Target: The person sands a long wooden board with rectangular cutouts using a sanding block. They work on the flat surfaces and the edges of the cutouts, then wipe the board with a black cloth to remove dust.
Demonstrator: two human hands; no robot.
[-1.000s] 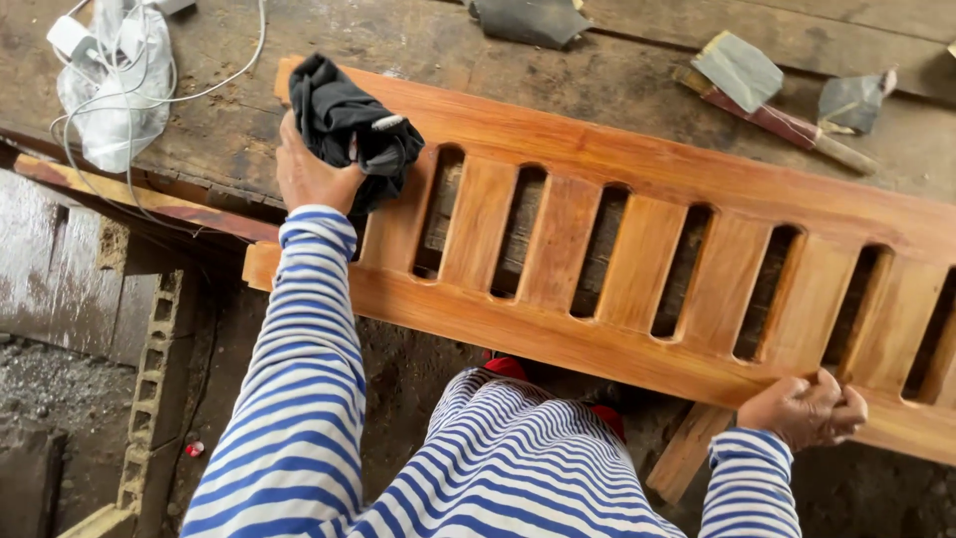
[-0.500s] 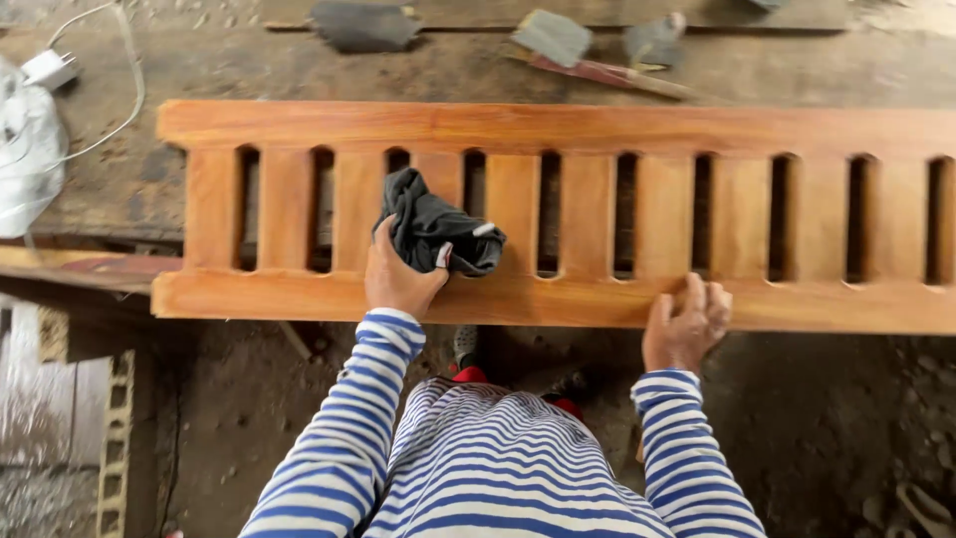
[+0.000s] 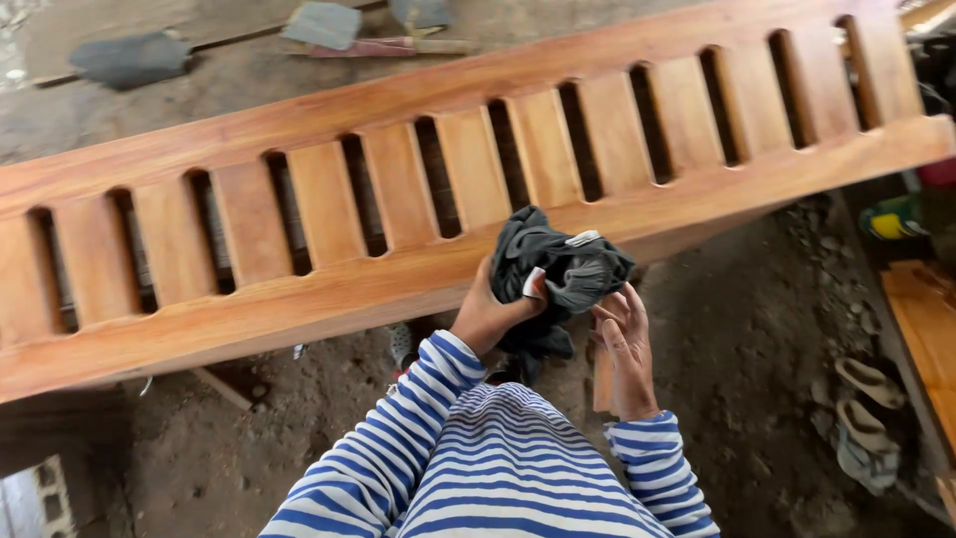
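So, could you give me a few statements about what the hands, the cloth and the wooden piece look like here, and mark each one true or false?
1. The left hand grips a bunched dark cloth. True.
2. The right hand presses flat on the slatted wooden panel. False: it is open beside the cloth, off the panel.
3. The panel has a row of upright slats with slots between them. True.
4. The cloth is white and spread out flat. False: it is dark grey and crumpled.
5. Sanding blocks lie on the workbench beyond the panel. True.
6. The striped sleeves are red and white. False: blue and white.
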